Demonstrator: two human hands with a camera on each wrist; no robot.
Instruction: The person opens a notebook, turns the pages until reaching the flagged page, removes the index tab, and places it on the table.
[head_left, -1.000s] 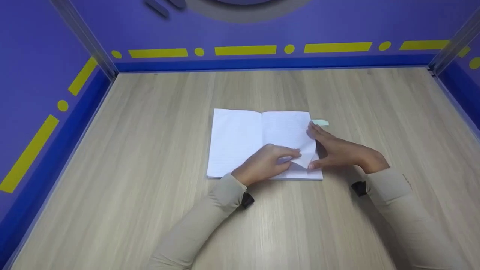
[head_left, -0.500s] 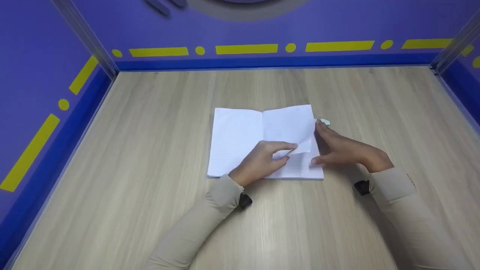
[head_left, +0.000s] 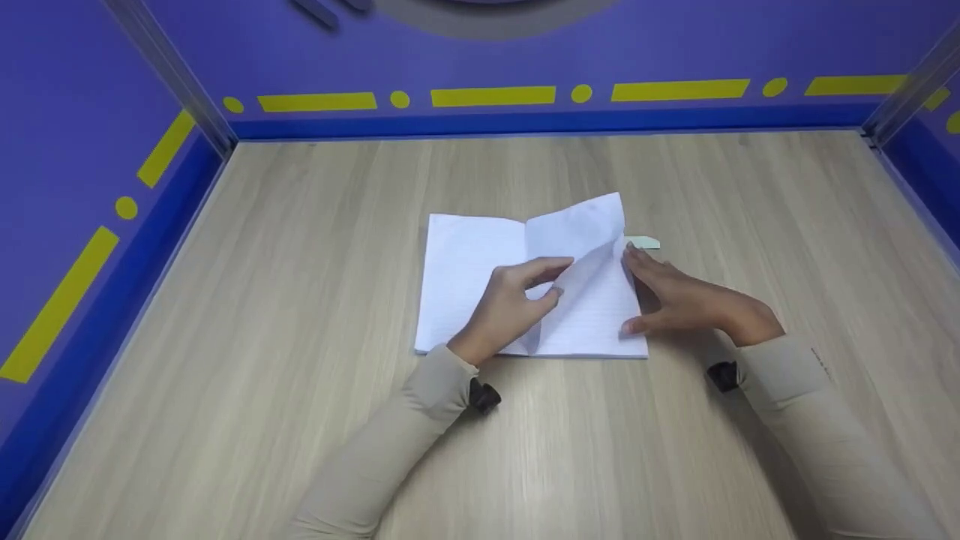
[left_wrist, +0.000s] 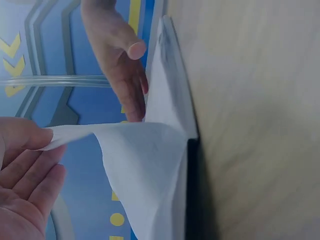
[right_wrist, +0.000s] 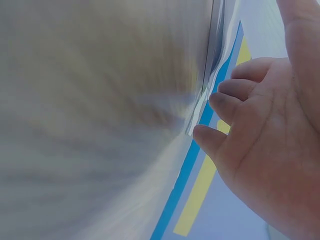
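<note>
An open notebook (head_left: 469, 259) with lined white pages lies on the wooden table. My left hand (head_left: 506, 304) pinches the lower corner of a right-hand page (head_left: 581, 220), which is lifted and curls toward the spine. The left wrist view shows this page (left_wrist: 137, 160) stretched up from the book to the thumb and fingers of the left hand (left_wrist: 25, 175). At the notebook's right edge rests my right hand (head_left: 679, 300), thumb and fingers spread apart. Its fingers look relaxed in the right wrist view, where the hand (right_wrist: 265, 135) holds nothing.
A pale green tab (head_left: 645, 242) sticks out past the notebook's right side, just above the right fingertips. Blue and purple panels (head_left: 487, 67) with yellow marks stand along the back and both sides of the table (head_left: 300, 247).
The left hand has drawn the page corner left and up, so the page lifts and bares more of the sheet below. The right hand has shifted only slightly along the edge.
</note>
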